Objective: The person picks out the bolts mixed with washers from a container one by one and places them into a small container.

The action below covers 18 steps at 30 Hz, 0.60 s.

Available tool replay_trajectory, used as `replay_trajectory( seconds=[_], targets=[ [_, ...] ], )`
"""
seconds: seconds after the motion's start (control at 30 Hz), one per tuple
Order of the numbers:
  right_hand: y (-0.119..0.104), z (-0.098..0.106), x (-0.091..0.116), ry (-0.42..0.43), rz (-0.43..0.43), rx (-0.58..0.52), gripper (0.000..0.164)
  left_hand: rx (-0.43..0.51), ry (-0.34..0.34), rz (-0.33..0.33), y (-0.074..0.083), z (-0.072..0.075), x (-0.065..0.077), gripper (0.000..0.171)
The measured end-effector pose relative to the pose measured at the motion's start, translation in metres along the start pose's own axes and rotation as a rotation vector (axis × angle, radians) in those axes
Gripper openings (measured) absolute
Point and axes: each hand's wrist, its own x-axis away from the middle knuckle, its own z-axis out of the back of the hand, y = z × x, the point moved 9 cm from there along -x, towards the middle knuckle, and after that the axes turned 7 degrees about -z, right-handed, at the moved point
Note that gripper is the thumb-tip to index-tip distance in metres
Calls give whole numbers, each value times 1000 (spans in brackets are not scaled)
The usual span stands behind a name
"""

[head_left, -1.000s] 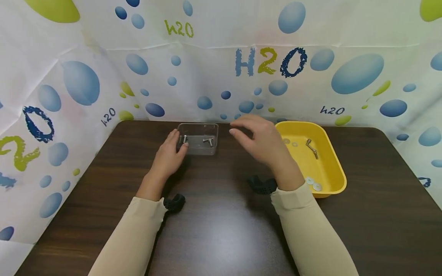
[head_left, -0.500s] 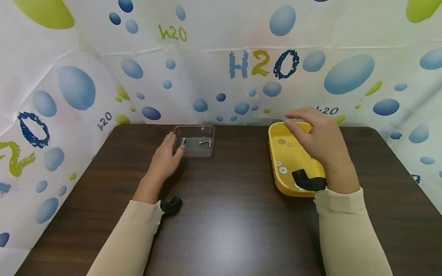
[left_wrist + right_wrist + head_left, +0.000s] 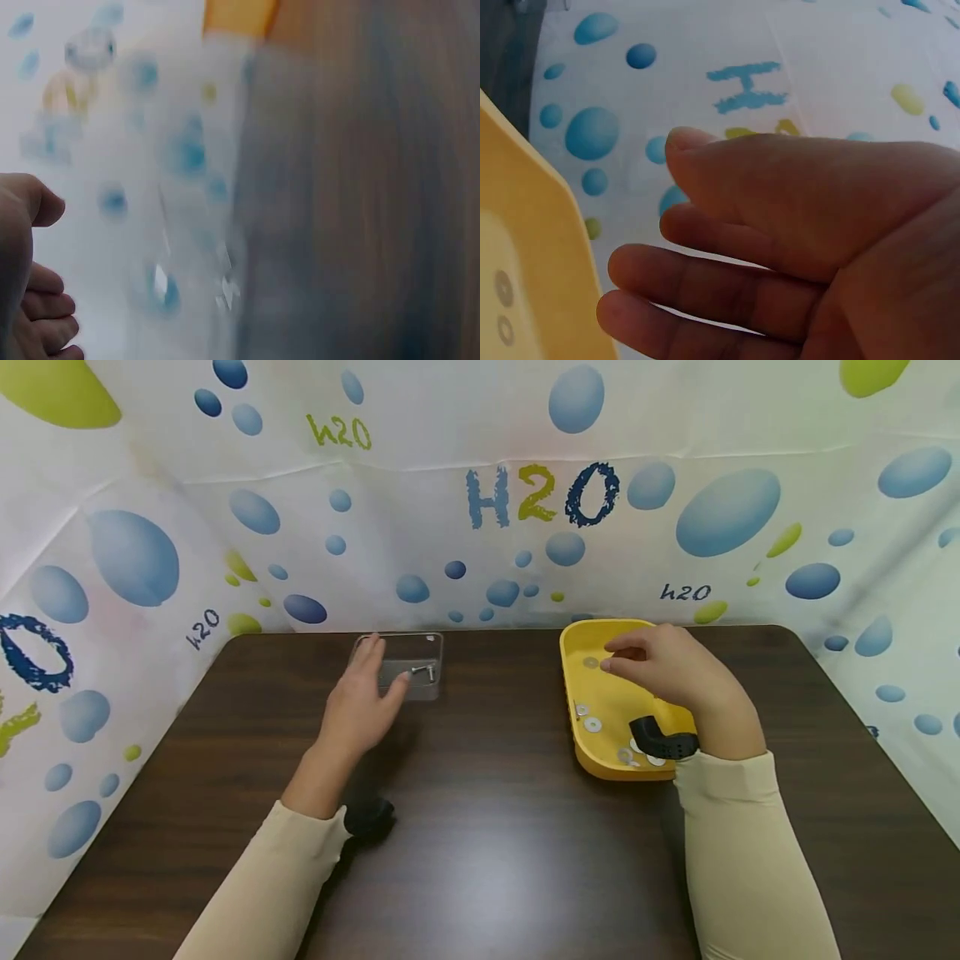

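Observation:
My left hand [image 3: 356,710] is at the near left side of a small clear plastic box [image 3: 408,692], fingers extended and thumb apart; whether it touches the box I cannot tell. Silver screws [image 3: 423,672] lie in the box, partly behind the thumb. Over the yellow tray [image 3: 600,770] is my right hand [image 3: 686,681], its fingers loosely bent and nothing seen between them. Flat washers [image 3: 592,725] lie on the tray floor; the right forearm and hand cover part of it. In the right wrist view, the thumb and fingers stand apart beside the tray wall [image 3: 559,255].
A dark wooden table [image 3: 480,827] carries both containers, with a gap of bare wood between them. White cloth [image 3: 420,527] printed with blue drops hangs behind and at the left. Each wrist wears a black camera mount [image 3: 660,741]. The left wrist view is blurred.
My right hand has moved right from between the containers to over the yellow tray, then lower. The left hand has shifted slightly over the clear box. The head view has turned a little right.

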Motion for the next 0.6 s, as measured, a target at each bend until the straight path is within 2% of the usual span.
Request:
replay_trajectory(
  seconds=[0.13,0.23,0.3,0.43,0.53,0.6],
  targets=[
    [-5,-10,-11,-30,22,-1,47,47,-47,-159,65,-19,4,69],
    [-5,-16,-17,-47,24,-7,44,63,-119,-260,110,-44,5,72],
    [-4,-20,-19,-58,20,-7,43,57,-181,-305,133,-63,5,75],
    [-5,-24,-20,-73,27,8,42,22,-272,-362,165,-97,6,79],
    [-7,-24,-20,-66,36,8,42,-4,-284,-398,179,-112,4,81],
    [-8,-24,-21,-58,41,4,41,-12,-286,-404,183,-120,3,82]
  ],
)
